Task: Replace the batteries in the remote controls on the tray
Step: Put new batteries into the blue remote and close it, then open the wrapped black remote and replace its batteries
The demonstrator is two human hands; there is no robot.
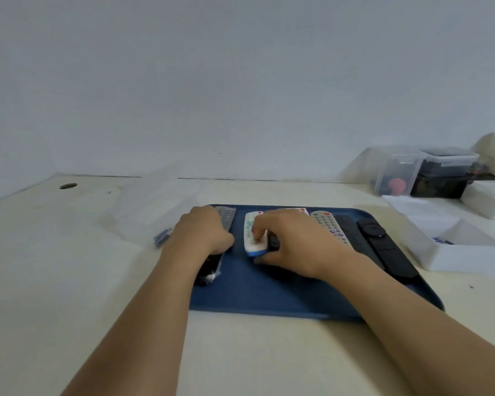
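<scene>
Reaching over a blue tray on a pale table, both bare hands are working at the far half of it. Left hand is lying over a dark remote at the tray's 9 o'clock edge, fingers curled down around its middle; grey keypad end is sticking out past the knuckles toward 12, black end toward 6. Looks like a grip, though the fingertips are hidden. Right hand is sitting just right of tray centre, fingers bent, fingertips pressing on a white remote with a blue end; thumb is lying low at its 6 o'clock end. Cannot tell whether it is pinching that remote or only pressing it. A small black piece is showing just beside the white remote at 3 o'clock, partly under the same hand; too blurred to identify. Another white remote with a red button is peeking out beyond the knuckles at 12. At 3 o'clock of the right hand, a grey remote with coloured buttons is lying flat, then two black remotes side by side toward the tray's right rim. Off the tray at 9 o'clock, a small blue item is lying on the table, blurred. At 3 o'clock a white open box is sitting near the tray, something blue inside. At 1 o'clock, clear plastic containers are standing against the wall.
</scene>
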